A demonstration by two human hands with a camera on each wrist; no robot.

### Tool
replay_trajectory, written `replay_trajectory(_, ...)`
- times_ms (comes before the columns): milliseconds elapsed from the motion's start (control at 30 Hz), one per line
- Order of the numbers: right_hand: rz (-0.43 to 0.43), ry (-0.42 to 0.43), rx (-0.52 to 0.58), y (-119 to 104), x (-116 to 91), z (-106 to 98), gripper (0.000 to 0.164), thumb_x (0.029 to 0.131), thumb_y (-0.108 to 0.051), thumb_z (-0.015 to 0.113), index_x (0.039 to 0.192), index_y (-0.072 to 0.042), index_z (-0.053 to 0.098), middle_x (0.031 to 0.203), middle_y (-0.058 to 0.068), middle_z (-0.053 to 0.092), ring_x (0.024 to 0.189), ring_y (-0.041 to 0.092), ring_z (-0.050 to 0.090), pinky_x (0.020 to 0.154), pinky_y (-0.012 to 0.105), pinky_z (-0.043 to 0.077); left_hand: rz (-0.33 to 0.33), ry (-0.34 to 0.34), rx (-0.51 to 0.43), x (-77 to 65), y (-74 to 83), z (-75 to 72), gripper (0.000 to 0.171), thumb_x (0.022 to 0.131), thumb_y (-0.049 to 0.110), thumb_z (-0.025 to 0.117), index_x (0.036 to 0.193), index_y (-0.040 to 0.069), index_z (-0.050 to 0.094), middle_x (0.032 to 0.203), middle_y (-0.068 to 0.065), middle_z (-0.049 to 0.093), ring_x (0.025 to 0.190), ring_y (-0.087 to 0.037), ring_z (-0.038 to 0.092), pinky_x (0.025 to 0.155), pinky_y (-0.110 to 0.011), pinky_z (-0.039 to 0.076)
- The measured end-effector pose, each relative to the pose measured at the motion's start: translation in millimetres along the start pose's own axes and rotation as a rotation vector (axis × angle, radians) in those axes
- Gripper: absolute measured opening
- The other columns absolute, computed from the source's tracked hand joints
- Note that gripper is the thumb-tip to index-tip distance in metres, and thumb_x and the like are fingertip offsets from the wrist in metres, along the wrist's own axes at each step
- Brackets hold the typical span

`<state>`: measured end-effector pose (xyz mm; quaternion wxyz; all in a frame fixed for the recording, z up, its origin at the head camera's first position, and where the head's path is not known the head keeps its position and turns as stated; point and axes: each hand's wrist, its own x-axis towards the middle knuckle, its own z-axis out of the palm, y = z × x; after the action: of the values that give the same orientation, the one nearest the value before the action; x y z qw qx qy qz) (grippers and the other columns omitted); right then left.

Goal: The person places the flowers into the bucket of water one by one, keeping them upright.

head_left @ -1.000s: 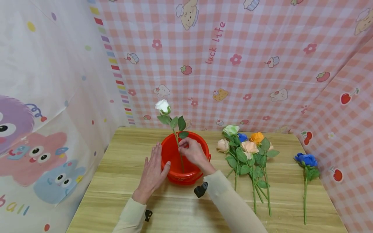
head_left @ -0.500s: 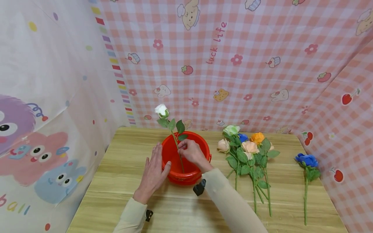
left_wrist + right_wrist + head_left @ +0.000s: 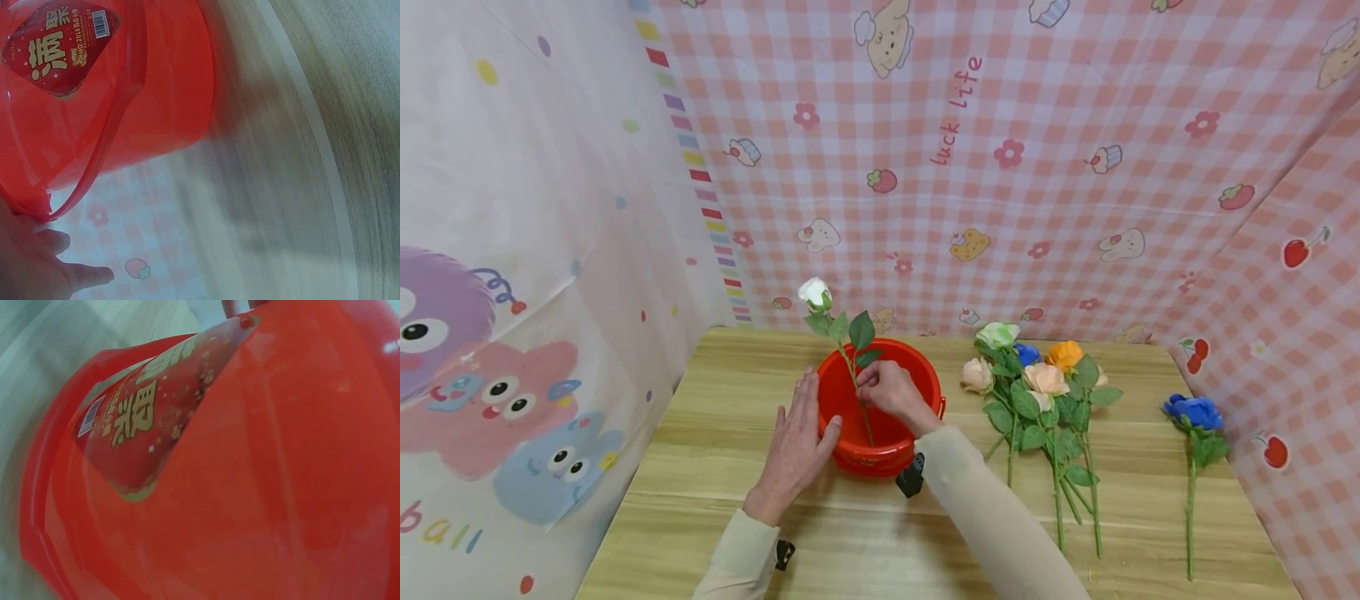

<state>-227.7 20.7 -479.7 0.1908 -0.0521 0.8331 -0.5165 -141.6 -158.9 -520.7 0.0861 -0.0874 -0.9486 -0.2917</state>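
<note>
In the head view, a white artificial rose (image 3: 815, 293) leans left over a red plastic bucket (image 3: 925, 367), its lower stem inside. My right hand (image 3: 893, 392) reaches over the bucket and pinches the stem below its green leaves. Against the bucket's left side rests my left hand (image 3: 796, 437), its fingers straight and the thumb at the near rim. The left wrist view has the left hand (image 3: 37, 262) beside the bucket (image 3: 169, 81), whose handle hangs down over a printed label (image 3: 62, 47). Red bucket wall (image 3: 269, 487) fills most of the right wrist view; the right hand is hidden there.
Right of the bucket lies a bunch of artificial roses (image 3: 1045, 400) in peach, orange, pale green and blue, stems toward me. A single blue flower (image 3: 1193, 414) lies farther right. Patterned cloth (image 3: 925, 208) stands behind and at both sides of the wooden table (image 3: 715, 392).
The white rose has sunk lower, its head moving down and slightly left, with my right hand on the stem. My left hand has stayed at the bucket's side.
</note>
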Motion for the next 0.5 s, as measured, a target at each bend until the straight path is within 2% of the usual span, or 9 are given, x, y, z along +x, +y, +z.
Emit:
replay_trajectory(167, 0.010, -0.008, 0.012, 0.3, 0.3, 0.0, 0.007, 0.094, 0.002, 0.070, 0.101, -0.001, 0.070, 0.088, 0.010, 0.069, 0.077, 0.021, 0.070, 0.080, 0.038, 0.063, -0.008, -0.013, -0.005, -0.2, 0.4, -1.3, 0.078, 0.104, 0.037, 0.048, 0.165, 0.001, 0.015, 0.173, -0.014, 0.013, 0.157, -0.038, 0.019, 0.116, -0.073, 0.020)
replay_trajectory(300, 0.025, -0.024, 0.012, 1.8, -1.2, -1.0, 0.010, 0.095, -0.001, 0.071, 0.104, 0.000, 0.072, 0.092, 0.010, 0.072, 0.082, 0.022, 0.072, 0.085, 0.040, 0.062, -0.006, -0.018, -0.008, -0.4, 1.0, -1.3, 0.078, 0.104, 0.037, 0.048, 0.165, 0.000, 0.015, 0.173, -0.014, 0.013, 0.157, -0.038, 0.019, 0.117, -0.073, 0.020)
replay_trajectory(400, 0.029, -0.032, -0.037, 2.2, -3.2, -2.9, 0.016, 0.097, -0.009, 0.069, 0.109, -0.001, 0.075, 0.098, 0.008, 0.074, 0.088, 0.021, 0.070, 0.090, 0.040, 0.060, 0.001, -0.015, -0.008, -0.5, 0.9, -1.0, 0.077, 0.104, 0.036, 0.048, 0.164, 0.000, 0.016, 0.173, -0.014, 0.014, 0.157, -0.037, 0.019, 0.116, -0.073, 0.021)
replay_trajectory(500, 0.023, -0.037, -0.096, 1.1, -5.7, -6.2, 0.022, 0.099, -0.016, 0.066, 0.111, -0.003, 0.078, 0.099, 0.005, 0.074, 0.088, 0.020, 0.068, 0.089, 0.039, 0.059, 0.005, -0.009, -0.011, -0.4, 0.5, -1.2, 0.077, 0.104, 0.035, 0.049, 0.164, -0.001, 0.017, 0.172, -0.014, 0.014, 0.157, -0.037, 0.019, 0.116, -0.073, 0.022)
